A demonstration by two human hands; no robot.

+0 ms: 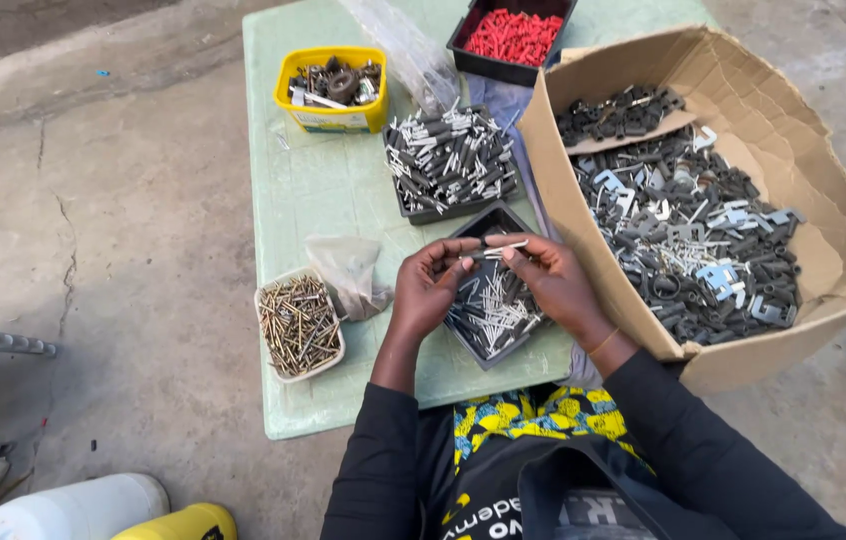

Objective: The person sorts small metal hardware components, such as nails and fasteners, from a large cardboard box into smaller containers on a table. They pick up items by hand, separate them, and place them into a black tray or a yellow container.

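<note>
Hands are meeting over the small black tray [491,300] at the table's near edge, and we are pinching one slim assembled piece [499,248] between them: a dark plastic plug with a pale metal pin showing at its end. Our left hand [427,290] is closing its fingertips on the darker end while our right hand [553,282] is gripping the paler end, so both are clamped on the same piece, held level just above the tray. We are judging this as the fitting step, pin being seated into plug; finishing it is calling for a straight push along the piece's length and a steady pinch, since the parts are thin and slippery.

Below our fingers the tray is holding a loose heap of similar grey-and-silver pieces. Beside it on the left a white tub [299,325] is brimming with brassy nails, and a crumpled clear bag [348,272] is leaning against it. Farther back a larger black tray [451,160] is carrying more plugs with pins, a yellow tub [331,88] is holding mixed metal bits, and a black tray of red plastic plugs [513,38] is sitting at the far edge. On our right a cardboard box [583,210] is gaping, full of dark clips and shiny stamped plates, all on the pale green table [323,190]
</note>
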